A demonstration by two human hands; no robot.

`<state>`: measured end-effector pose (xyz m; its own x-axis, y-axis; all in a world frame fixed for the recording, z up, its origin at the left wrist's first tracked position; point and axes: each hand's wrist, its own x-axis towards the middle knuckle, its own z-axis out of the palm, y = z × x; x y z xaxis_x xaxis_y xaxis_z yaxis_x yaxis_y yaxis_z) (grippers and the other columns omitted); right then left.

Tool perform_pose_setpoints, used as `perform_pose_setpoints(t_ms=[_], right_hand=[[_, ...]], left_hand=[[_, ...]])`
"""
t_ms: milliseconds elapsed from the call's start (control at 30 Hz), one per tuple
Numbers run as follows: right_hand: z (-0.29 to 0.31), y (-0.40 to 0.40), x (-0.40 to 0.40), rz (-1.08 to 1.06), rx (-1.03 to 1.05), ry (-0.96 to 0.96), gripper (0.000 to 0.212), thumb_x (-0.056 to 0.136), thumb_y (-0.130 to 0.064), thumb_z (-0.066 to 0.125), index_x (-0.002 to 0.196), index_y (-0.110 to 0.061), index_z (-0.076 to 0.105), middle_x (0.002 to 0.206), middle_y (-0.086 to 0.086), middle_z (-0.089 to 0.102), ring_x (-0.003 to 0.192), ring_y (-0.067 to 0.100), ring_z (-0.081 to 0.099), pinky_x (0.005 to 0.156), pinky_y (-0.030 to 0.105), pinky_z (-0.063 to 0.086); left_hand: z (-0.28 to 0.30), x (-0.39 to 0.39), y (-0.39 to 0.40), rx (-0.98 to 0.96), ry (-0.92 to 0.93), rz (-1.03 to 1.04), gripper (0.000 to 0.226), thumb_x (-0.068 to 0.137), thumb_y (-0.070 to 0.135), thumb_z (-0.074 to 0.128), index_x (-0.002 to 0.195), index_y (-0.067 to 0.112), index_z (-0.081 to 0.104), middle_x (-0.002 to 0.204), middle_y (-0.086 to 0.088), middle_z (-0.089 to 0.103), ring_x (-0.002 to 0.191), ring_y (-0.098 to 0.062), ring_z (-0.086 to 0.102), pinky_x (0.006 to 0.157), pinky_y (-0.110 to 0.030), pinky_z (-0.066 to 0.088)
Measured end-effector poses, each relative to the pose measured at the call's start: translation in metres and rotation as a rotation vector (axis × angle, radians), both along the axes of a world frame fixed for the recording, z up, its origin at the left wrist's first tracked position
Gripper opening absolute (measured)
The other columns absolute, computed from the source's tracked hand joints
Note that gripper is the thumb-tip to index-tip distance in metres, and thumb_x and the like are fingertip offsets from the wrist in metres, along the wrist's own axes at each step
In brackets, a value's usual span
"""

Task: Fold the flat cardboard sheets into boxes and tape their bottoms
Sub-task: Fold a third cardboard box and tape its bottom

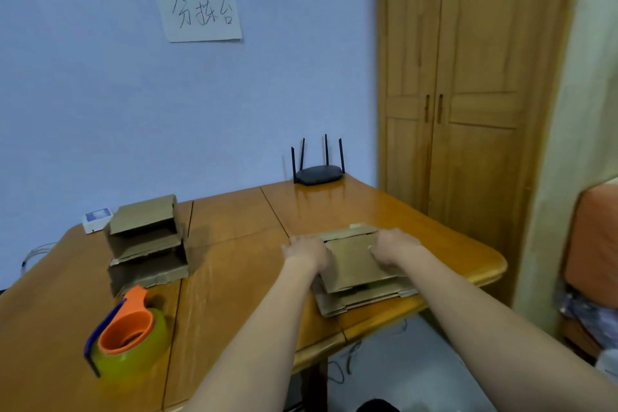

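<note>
A pile of flat brown cardboard sheets (357, 281) lies on the right part of the wooden table (234, 271). My left hand (309, 251) grips the left edge of the top sheet, fingers curled over it. My right hand (394, 246) grips the same sheet's right side, fingers curled down onto it. A stack of folded cardboard boxes (147, 244) stands at the left of the table. An orange and green tape dispenser (128, 334) with a blue handle sits near the front left.
A black router (319, 174) with several antennas stands at the table's back edge by the blue wall. A small white and blue box (97, 219) lies behind the folded boxes. A wooden wardrobe (468, 110) rises at the right; the table's edge drops to the floor there.
</note>
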<state>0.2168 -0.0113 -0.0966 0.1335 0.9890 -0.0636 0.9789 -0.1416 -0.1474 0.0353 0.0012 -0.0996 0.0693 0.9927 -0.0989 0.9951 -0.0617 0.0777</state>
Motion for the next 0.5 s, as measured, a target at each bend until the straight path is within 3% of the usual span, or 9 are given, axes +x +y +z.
perform_pose_setpoints(t_ms=[233, 400, 500], right_hand=[[-0.011, 0.013, 0.014, -0.073, 0.050, 0.172, 0.013, 0.098, -0.014, 0.050, 0.106, -0.014, 0.060, 0.113, 0.010, 0.064, 0.096, 0.027, 0.060, 0.088, 0.039, 0.055], [0.008, 0.018, 0.009, -0.138, 0.199, 0.327, 0.015, 0.102, -0.024, 0.053, 0.091, -0.014, 0.055, 0.107, 0.010, 0.064, 0.088, 0.028, 0.056, 0.073, 0.033, 0.047], [0.035, 0.020, 0.002, -0.153, 0.288, 0.466, 0.020, 0.102, -0.028, 0.057, 0.103, -0.008, 0.058, 0.109, 0.012, 0.063, 0.101, 0.033, 0.059, 0.079, 0.034, 0.046]], left_hand=[[-0.018, 0.008, 0.011, -0.035, -0.156, 0.004, 0.045, 0.100, 0.036, 0.042, 0.132, 0.006, 0.056, 0.143, -0.021, 0.047, 0.135, -0.041, 0.038, 0.114, -0.058, 0.027], [-0.014, 0.001, 0.013, 0.009, -0.378, 0.010, 0.031, 0.097, 0.042, 0.048, 0.101, 0.013, 0.059, 0.120, -0.015, 0.062, 0.115, -0.037, 0.055, 0.104, -0.054, 0.042], [0.002, -0.015, 0.008, 0.055, -0.453, 0.010, 0.036, 0.097, 0.043, 0.047, 0.117, 0.013, 0.052, 0.120, -0.010, 0.062, 0.110, -0.031, 0.057, 0.100, -0.050, 0.047]])
